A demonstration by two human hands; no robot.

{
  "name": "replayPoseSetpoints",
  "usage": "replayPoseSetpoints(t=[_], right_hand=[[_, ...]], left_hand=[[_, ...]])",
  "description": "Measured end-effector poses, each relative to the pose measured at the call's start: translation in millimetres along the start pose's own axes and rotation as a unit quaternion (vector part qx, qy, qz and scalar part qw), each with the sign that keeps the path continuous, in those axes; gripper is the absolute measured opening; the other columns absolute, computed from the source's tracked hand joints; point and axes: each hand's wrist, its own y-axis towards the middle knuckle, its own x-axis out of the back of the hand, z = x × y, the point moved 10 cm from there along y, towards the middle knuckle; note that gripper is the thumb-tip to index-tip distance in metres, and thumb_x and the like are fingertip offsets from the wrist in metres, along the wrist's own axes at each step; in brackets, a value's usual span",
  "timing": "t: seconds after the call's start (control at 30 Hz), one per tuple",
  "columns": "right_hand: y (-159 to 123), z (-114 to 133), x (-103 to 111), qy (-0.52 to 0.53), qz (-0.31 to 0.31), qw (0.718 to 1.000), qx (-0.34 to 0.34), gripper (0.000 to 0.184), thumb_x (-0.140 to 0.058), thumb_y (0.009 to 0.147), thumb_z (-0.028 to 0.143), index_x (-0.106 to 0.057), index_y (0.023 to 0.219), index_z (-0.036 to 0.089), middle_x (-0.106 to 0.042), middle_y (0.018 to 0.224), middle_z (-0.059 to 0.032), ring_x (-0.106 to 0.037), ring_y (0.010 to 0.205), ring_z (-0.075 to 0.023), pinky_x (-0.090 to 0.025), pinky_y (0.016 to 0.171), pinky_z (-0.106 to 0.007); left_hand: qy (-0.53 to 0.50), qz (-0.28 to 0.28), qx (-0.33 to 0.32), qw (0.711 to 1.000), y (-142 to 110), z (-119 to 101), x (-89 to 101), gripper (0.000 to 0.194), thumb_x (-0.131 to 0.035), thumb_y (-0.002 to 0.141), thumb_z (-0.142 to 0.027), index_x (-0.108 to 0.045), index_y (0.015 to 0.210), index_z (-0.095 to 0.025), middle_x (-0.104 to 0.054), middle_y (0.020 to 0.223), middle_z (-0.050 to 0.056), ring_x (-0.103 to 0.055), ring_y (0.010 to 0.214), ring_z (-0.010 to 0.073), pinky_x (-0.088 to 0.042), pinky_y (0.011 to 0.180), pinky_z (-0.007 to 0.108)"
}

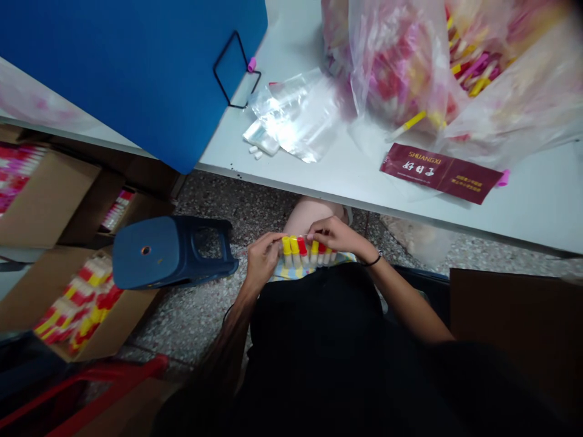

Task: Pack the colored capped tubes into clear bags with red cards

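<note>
Head view. I see slim cylindrical tubes [295, 249], red- and yellow-capped, in a row over the lap [291, 273], near side of the smooth surface [328, 179]. Left hand [263, 258]: grip pinching the row's left end. Right hand [340, 237]: pinching its top edge. Crinkled clear bags [305, 118] beyond.
</note>
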Motion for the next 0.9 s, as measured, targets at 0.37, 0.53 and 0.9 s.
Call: replayPoseSetpoints(t=[0.37,0.53,0.9], right_hand=[[-2.8,-23.9,-7.0,0.043,-0.051,0.997,-0.034,0.023,-0.053,0.082,0.028,-0.07,0.082,0.014,-0.071,0.076,-0.0059,-0.059,0.062,-0.0144,-0.043,0.059,-0.025],[-2.0,-17.7,-8.4,0.034,-0.032,0.999,-0.012,0.023,-0.052,0.083,0.027,-0.071,0.083,0.015,-0.071,0.077,-0.0057,-0.06,0.064,-0.0143,-0.044,0.061,-0.026],[4.6,-0.7,-19.2,-0.053,0.011,0.999,0.0,0.031,-0.069,0.07,0.041,-0.068,0.09,0.016,-0.068,0.081,-0.0055,-0.058,0.069,-0.0146,-0.041,0.064,-0.026]], left_hand=[[-0.115,0.121,0.086,0.982,11.3,15.7,-13.1,0.025,-0.068,0.073,-0.031,-0.072,0.093,-0.016,-0.07,0.1,0.01,-0.064,0.094,0.0243,-0.049,0.087,0.034],[-0.137,0.105,0.059,0.983,13.0,14.5,-12.8,0.016,-0.074,0.068,-0.029,-0.067,0.069,-0.014,-0.071,0.088,0.01,-0.065,0.086,0.0229,-0.05,0.082,0.034],[-0.037,0.009,-0.037,0.999,4.4,3.1,-14.0,0.02,-0.072,0.068,-0.026,-0.057,0.055,-0.019,-0.06,0.063,0.001,-0.056,0.063,0.0148,-0.044,0.062,0.027]])
